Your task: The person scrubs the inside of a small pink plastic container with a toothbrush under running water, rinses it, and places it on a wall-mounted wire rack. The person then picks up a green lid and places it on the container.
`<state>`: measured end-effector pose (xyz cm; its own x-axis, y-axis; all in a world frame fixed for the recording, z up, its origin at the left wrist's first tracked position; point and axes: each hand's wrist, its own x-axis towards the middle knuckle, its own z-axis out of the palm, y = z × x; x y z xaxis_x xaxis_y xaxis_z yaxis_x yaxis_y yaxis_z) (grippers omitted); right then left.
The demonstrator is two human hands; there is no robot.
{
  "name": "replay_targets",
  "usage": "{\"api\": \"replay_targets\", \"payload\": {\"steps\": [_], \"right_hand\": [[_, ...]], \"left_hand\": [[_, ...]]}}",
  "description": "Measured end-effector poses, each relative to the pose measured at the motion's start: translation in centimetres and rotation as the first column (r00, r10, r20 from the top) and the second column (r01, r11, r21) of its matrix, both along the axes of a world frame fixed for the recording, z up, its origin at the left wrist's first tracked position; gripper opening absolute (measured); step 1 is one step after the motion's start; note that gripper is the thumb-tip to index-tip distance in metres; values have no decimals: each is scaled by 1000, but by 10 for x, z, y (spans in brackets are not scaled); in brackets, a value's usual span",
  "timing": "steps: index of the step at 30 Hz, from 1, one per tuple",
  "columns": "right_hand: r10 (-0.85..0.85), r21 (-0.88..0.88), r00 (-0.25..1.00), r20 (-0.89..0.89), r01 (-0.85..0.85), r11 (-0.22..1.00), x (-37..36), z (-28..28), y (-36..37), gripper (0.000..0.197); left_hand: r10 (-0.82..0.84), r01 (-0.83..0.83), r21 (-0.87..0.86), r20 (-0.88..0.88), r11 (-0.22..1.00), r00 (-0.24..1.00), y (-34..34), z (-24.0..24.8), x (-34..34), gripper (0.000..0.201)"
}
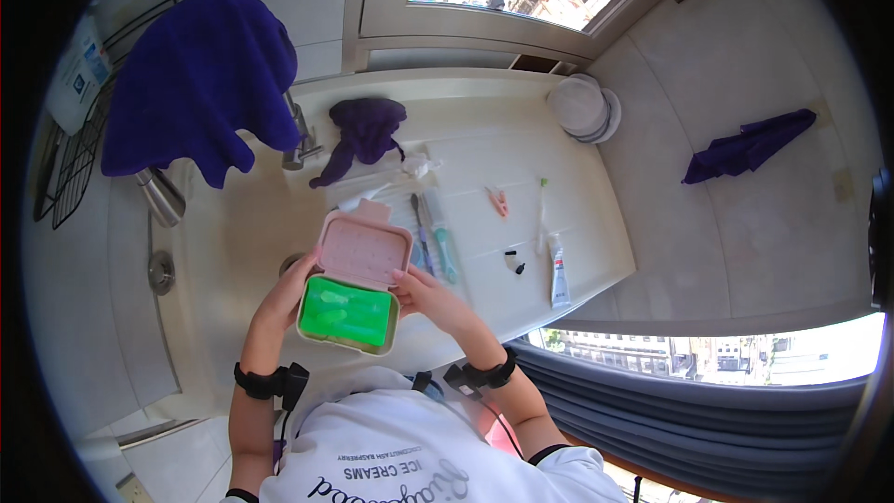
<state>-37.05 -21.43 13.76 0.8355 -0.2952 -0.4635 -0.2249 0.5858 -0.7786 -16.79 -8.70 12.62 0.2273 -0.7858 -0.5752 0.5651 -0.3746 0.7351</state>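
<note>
I hold an open soap box between both hands, above the near edge of the sink. Its pink lid (pixel 366 247) is flipped up on the far side, and a bright green block (pixel 346 311), which looks like soap, fills the pale base (pixel 371 347). My left hand (pixel 291 291) grips the box's left side, fingers partly hidden behind it. Along the right side, near the hinge, my right hand (pixel 426 300) is closed on the box, its thumb at the lid's corner. Just beyond lie a toothbrush (pixel 422 235) and a teal-handled brush (pixel 444 256).
Purple cloths hang over the faucet (pixel 209 84), lie on the counter (pixel 366 135) and hang on the right wall (pixel 750 147). On the counter's right are a pink clip (pixel 498 202), a white tube (pixel 559 275), a thin green-tipped brush (pixel 542 214) and stacked white bowls (pixel 584 110).
</note>
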Motion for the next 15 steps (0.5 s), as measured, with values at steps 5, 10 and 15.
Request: {"api": "replay_targets", "payload": {"steps": [5, 10, 15], "right_hand": [[-199, 131, 978, 66, 190, 973, -4, -12, -1, 40], [-325, 253, 934, 146, 282, 926, 7, -7, 10, 39], [-391, 334, 910, 135, 330, 883, 17, -11, 16, 38]], "left_hand": [[73, -184, -246, -401, 952, 913, 0, -1, 2, 48], [89, -273, -349, -462, 896, 883, 0, -25, -8, 47], [130, -278, -339, -400, 899, 907, -2, -17, -14, 46]]}}
